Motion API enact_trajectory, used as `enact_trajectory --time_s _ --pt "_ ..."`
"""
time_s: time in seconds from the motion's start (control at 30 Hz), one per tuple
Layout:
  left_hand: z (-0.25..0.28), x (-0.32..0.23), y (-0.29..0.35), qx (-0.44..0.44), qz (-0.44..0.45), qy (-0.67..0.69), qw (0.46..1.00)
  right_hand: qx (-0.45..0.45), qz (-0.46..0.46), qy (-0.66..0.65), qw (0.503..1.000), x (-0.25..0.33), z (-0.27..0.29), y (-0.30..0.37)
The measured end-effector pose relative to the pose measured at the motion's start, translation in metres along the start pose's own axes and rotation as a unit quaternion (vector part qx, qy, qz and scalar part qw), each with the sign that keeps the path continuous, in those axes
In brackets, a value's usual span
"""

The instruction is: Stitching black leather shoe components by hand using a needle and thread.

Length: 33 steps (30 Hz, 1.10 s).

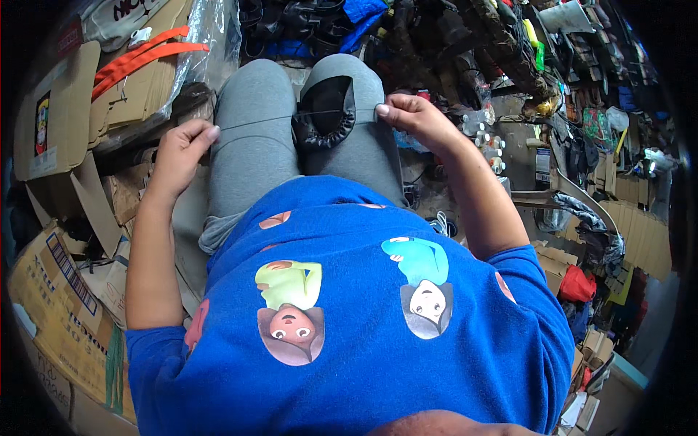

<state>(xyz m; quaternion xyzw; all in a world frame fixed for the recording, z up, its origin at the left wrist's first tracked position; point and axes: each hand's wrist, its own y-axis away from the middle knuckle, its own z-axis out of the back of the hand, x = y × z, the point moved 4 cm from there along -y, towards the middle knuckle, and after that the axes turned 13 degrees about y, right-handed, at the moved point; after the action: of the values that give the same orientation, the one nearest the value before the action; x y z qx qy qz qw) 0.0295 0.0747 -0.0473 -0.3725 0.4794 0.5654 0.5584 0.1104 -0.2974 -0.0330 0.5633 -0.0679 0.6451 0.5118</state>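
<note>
A black leather shoe upper (311, 136) with a gathered, puckered edge rests on my grey-trousered lap, over the thigh on the right. Dark thread (254, 120) runs out from it to both sides and is drawn nearly straight. At the left, my left hand (182, 151) pinches one end between thumb and forefinger, just outside the knee. My right hand (422, 122) is closed in a pinch on the other side of the thread, beside the right thigh. Whether a needle is in either pinch is too small to tell. Neither hand touches the shoe upper.
Cardboard sheets and boxes (54, 312) are piled at the left, with orange straps (142, 59) on top. Dark shoes (294, 33) lie in a heap beyond my knees. At the right stand several small bottles (494, 152), near crowded shelves of shoes and a red bag (576, 283).
</note>
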Motion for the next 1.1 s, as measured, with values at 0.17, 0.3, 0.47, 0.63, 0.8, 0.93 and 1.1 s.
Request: enact_trajectory --time_s 0.17,0.3,0.47,0.63,0.8,0.93,1.1 --pt "0.015 -0.017 -0.009 -0.095 -0.082 0.074 0.989 0.012 -0.143 0.021 0.989 -0.042 0.053 0.031" --pt "-0.046 -0.075 -0.032 0.03 -0.18 -0.027 0.983 0.139 -0.005 0.696 0.705 -0.141 0.105 0.055" --pt "-0.115 -0.077 -0.072 0.165 -0.131 -0.003 0.978 0.117 -0.277 0.435 0.849 -0.043 0.05 0.059" --pt "-0.132 -0.07 -0.101 0.265 -0.079 0.018 0.961 -0.115 0.047 0.212 0.969 0.023 0.024 0.032" --pt "-0.139 -0.062 -0.105 0.309 0.008 0.088 0.947 -0.118 0.172 0.239 0.948 0.053 0.003 0.002" --pt "-0.14 -0.057 -0.105 0.324 0.053 0.149 0.933 -0.097 0.164 0.272 0.943 0.056 -0.001 -0.006" --pt "-0.14 -0.054 -0.103 0.308 0.078 0.182 0.931 -0.082 0.225 0.3 0.923 0.06 -0.007 -0.009"
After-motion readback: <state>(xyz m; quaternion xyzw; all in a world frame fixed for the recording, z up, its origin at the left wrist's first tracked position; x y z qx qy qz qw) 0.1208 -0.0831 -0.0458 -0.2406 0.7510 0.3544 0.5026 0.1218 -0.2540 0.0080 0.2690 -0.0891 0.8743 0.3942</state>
